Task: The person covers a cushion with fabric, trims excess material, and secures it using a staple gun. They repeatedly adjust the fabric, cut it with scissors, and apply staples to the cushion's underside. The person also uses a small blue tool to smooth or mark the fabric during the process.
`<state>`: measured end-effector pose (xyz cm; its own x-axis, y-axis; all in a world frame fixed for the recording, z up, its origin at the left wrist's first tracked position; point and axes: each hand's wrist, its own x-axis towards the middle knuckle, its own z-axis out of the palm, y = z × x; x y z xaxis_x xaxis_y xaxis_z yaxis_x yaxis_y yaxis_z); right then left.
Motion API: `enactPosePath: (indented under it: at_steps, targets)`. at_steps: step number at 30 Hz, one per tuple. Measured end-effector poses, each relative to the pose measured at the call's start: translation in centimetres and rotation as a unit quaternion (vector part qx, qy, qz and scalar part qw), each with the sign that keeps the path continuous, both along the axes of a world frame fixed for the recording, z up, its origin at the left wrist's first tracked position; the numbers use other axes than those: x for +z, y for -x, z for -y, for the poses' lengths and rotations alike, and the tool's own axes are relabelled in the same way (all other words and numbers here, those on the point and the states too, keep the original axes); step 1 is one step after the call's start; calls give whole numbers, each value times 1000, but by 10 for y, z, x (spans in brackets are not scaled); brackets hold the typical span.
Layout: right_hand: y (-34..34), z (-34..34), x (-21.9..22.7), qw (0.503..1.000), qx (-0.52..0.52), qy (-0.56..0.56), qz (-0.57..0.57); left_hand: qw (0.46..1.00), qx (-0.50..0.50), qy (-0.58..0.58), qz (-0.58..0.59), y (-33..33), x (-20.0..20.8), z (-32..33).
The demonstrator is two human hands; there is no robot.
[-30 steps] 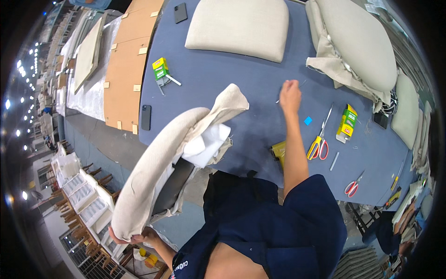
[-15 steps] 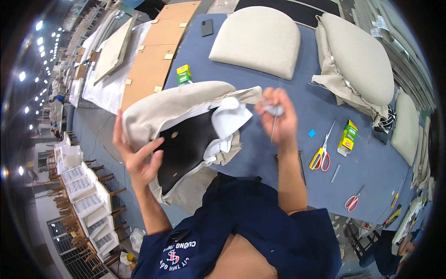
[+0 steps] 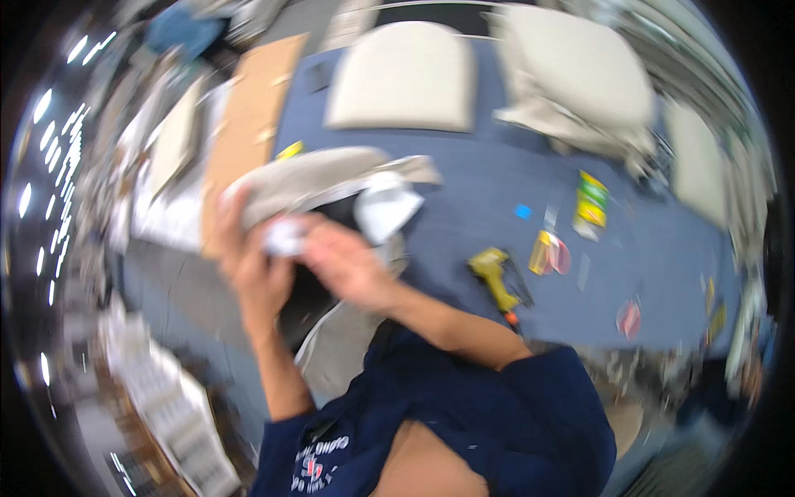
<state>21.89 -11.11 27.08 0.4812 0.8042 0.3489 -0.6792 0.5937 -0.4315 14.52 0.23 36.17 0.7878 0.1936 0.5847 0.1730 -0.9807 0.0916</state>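
Observation:
A beige upholstered seat cushion (image 3: 306,176) leans at the near left of the table, its dark underside partly hidden by my arms. White lining (image 3: 386,207) and a loose flap of cover fabric stick out at its right. My left hand (image 3: 252,261) grips the cushion's left edge, its fingers smeared by motion. My right hand (image 3: 346,263) reaches across the underside to meet it, closed around a whitish handle (image 3: 286,238). Earlier this tool showed a thin metal shaft, like an awl; now the shaft is hidden. A yellow-green power tool (image 3: 494,277) lies right of the cushion.
On the blue table (image 3: 464,186) are a finished beige cushion (image 3: 403,79), stacked cushions (image 3: 580,70), yellow-handled scissors (image 3: 542,253), red-handled snips (image 3: 628,319), a yellow-green box (image 3: 590,205) and a blue chip (image 3: 522,211). Brown board (image 3: 252,108) stands at left; white chair frames (image 3: 170,406) are below.
My right hand has swung left with the pointed tool, from beside the cushion to my left hand. The power tool it hid now shows. The whole view has shifted and blurred.

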Motion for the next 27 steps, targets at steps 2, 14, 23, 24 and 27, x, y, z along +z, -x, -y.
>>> enactPosePath:
  at_steps: [2,14,23,24,27]
  targets:
    - [8,6,3,999,24,-13,-28,999,-19,25,8,8,-9,-1]
    - [-68,170,-110,961,-94,257,39,997,-18,-78,0,47,-10,26]
    - [-72,263,-163,856,-151,452,202,993,-43,-108,26,23,-22,54]
    - [-75,263,-155,855,-163,450,197,993,-49,-106,28,15,-25,54]
    - [-83,256,-146,856,-161,437,225,992,-60,-105,34,7,-24,56]
